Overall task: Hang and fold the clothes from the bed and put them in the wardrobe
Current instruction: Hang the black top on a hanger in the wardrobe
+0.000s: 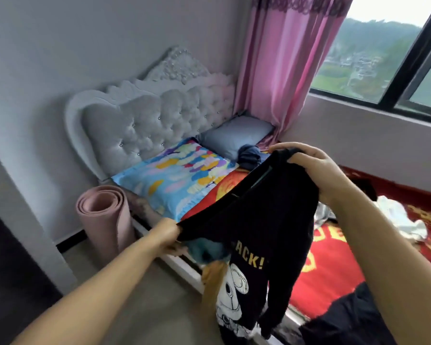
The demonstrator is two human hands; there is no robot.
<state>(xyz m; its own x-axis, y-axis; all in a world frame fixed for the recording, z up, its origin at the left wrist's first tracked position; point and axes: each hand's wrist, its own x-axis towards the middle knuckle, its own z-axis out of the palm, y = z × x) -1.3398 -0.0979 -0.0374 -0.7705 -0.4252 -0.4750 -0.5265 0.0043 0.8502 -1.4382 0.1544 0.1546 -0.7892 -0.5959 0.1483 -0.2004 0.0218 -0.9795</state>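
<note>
Left hand [168, 231] grip: fingers pinched tight on one edge of a black shirt [259, 225], low at the bed's near side. Right hand [306, 168] grip: fingers curled over and clamped on the opposite edge, held higher. Shirt is stretched between the two hands, clear of the bed [334, 270], and hangs down in front of the bed rail; yellow letters "ACK!" and a white cartoon print show on the hanging part. A blue-green garment [204, 249] and a yellow one [213, 275] lie bunched at the bed's near edge, partly hidden behind the shirt. On the red bedspread to the right, a crumpled white garment [403, 220]. Beside the bed on the floor, a rolled pink mat [102, 217] stands upright. Further back, a dark blue garment [250, 156] lies next to a multicoloured pillow [174, 175] and a grey-blue pillow [234, 135]. Behind: tufted grey headboard [147, 125], pink curtain [284, 66], window [383, 58].
</note>
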